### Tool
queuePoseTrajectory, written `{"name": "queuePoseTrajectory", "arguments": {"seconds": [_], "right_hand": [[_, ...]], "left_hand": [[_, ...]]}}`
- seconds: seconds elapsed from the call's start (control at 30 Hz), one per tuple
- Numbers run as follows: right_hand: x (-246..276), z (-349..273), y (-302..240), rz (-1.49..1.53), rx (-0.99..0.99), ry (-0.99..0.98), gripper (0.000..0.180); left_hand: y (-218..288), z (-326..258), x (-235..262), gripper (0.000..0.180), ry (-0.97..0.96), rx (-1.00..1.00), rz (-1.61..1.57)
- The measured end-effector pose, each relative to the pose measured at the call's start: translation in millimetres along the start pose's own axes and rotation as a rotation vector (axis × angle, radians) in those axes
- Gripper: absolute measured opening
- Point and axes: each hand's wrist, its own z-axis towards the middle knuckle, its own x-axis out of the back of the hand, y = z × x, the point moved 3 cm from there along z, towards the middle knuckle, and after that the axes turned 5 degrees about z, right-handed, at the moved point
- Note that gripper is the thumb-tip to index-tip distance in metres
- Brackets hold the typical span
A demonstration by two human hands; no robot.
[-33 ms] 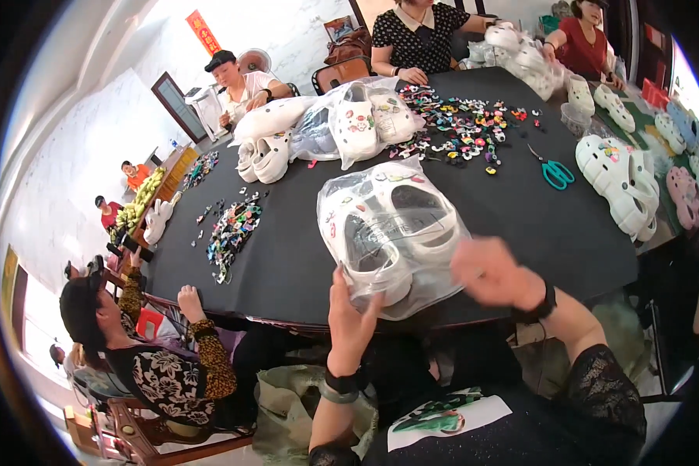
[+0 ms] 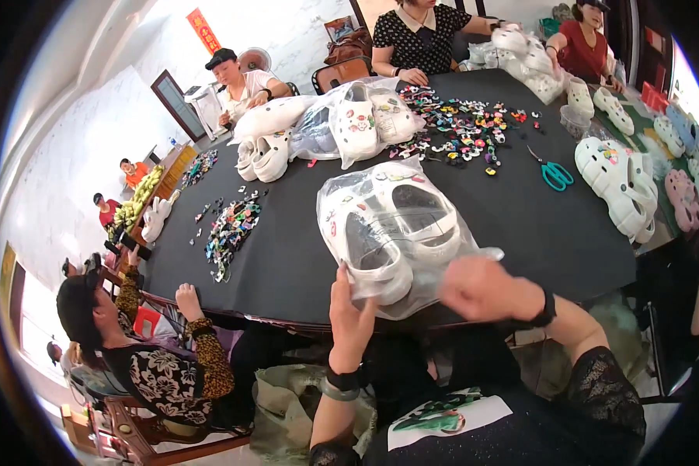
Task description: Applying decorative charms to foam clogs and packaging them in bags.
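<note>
Left hand (image 2: pixel 351 326): touching clear bag (image 2: pixel 418 301) at near-left corner, grip unclear. Right hand (image 2: pixel 485 287): curled, blurred, at near-right corner, hold unclear. Bag, white clogs (image 2: pixel 391 278) inside: on black table (image 2: pixel 555 245); best braced and smoothed gently.

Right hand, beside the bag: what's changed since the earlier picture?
The right hand has shifted slightly left and toward the wearer; blur hides its grip. A clear flap now sticks out past it. The left hand stays at the lower left of the bag; the scissors look unmoved.
</note>
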Motion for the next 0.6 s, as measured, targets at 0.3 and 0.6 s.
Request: {"name": "queuePoseTrajectory", "arguments": {"seconds": [0.3, 0.6], "right_hand": [[5, 13, 32, -0.323, -0.234, 0.004, 0.029], [31, 40, 45, -0.471, -0.526, -0.530, 0.052]], "left_hand": [[70, -40, -25, 0.036, -0.374, 0.009, -0.569], [50, -54, -25, 0.048, -0.755, 0.052, -0.617]]}}
